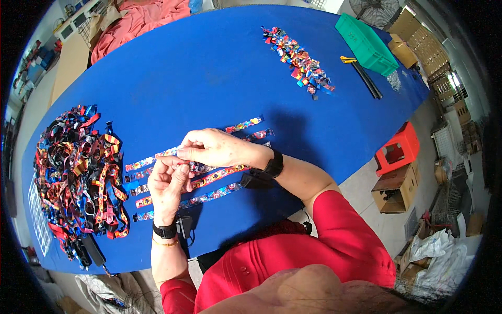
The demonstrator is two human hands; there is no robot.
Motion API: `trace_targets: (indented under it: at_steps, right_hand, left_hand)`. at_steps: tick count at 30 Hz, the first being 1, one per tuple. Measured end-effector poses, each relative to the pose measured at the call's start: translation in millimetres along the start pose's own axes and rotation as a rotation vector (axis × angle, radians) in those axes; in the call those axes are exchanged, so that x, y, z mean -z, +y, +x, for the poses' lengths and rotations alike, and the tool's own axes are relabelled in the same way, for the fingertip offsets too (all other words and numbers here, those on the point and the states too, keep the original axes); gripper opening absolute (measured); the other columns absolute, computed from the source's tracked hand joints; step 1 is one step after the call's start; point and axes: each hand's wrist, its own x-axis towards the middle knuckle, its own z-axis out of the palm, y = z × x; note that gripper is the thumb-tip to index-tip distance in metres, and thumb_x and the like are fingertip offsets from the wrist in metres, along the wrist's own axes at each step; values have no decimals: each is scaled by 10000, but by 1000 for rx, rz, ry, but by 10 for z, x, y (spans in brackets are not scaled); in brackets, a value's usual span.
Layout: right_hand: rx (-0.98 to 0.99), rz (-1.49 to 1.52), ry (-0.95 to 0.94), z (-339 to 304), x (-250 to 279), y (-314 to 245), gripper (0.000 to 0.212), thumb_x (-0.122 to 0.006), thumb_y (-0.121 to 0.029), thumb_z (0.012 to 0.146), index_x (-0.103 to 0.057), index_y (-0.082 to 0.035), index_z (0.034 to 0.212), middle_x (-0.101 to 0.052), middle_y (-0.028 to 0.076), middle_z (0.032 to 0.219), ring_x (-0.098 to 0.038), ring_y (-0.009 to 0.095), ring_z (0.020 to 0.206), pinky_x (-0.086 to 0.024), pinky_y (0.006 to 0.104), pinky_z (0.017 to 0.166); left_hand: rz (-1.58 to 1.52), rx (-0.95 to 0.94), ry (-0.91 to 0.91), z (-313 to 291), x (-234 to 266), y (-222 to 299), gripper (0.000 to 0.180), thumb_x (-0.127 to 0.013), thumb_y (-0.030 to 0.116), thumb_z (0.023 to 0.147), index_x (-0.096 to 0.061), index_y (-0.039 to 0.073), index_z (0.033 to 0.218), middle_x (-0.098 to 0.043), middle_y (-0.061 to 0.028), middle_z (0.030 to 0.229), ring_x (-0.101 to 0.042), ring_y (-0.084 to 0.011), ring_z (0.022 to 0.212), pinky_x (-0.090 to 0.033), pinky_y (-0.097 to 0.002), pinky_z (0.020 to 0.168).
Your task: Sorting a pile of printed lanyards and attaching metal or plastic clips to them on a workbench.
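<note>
My left hand and my right hand meet above several colourful printed straps on a blue table. The left thumb and fingers are pinched together, and whatever lies between them is too small to make out. Close against them, the right thumb and fingers are closed too, their grip partly hidden. The straps lie roughly side by side: a yellow and blue strap at the far side, a red and yellow strap nearer, and a blue strap nearest me. My hands and wrists cover their middle stretches.
At the left lies a tangled heap of lanyards. Farther back is a long row of small strap pieces. A green crate, yellow-handled cutter and black rods sit far right. A red stool stands beside the table.
</note>
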Motion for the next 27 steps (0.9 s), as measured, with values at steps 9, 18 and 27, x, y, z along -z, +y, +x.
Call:
trace_targets:
  at_steps: [9,18,27]
  right_hand:
    - [29,55,101,-36,-48,-38,213,-705,-207,933,-685,0,981,-724,93,890,-672,146,842,-527,322,726]
    - [430,-253,217,-67,-52,-163,134,-751,-159,841,-661,-64,870,-667,62,832,-653,231,831,-474,381,856]
    - [680,-455,236,-100,-16,-159,84,-757,-138,806,-682,-101,817,-645,34,826,-616,225,833,-436,383,872]
  left_hand:
    - [-14,29,-4,4,7,-21,97,-627,69,994,-562,34,1057,-697,-81,799,-546,-77,512,-449,-210,490]
    - [-29,67,18,30,70,-26,113,-594,100,1013,-492,60,987,-710,-124,793,-550,-97,469,-428,-216,440]
    - [-211,64,-20,65,99,-38,92,-574,114,1017,-505,54,1001,-701,-172,834,-594,-150,513,-466,-240,460]
